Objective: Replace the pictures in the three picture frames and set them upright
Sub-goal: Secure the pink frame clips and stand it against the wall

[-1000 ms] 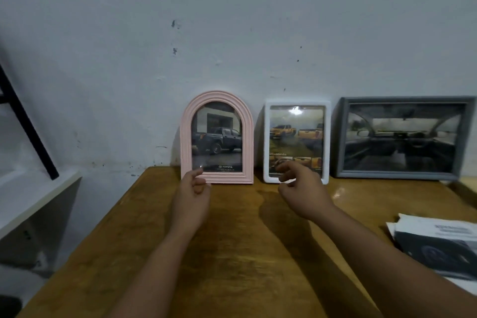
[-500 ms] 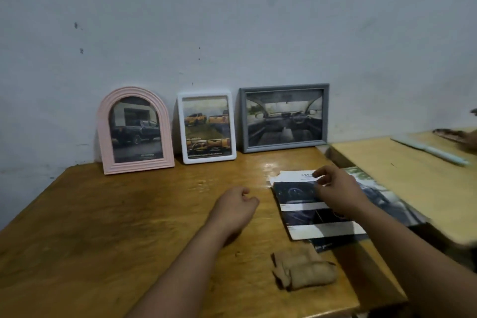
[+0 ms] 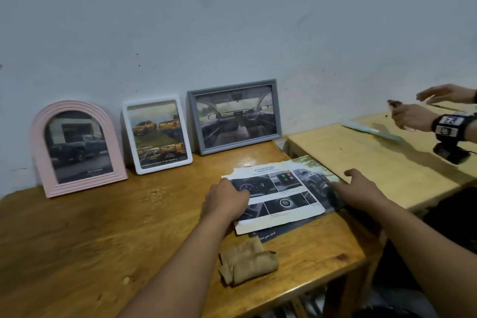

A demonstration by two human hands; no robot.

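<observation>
- A second ago both hands were at the frames; now they had moved to the torn pages (image 3: 277, 199) on the tabletop (image 3: 103, 227).
- The left hand (image 3: 225, 201) pressed flat, its grip spread.
- The right hand (image 3: 361, 190) lay flat too, pinching nothing.
- The pink frame (image 3: 77, 147), white frame (image 3: 157, 134) and grey frame (image 3: 235, 115) stood upright by the wall, so the job looked nearly done.

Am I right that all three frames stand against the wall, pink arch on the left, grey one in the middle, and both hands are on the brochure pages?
Not quite. The head view shows the white frame in the middle; the grey frame stands rightmost. The pink arch frame is leftmost, and left hand and right hand rest on the brochure pages.
</observation>
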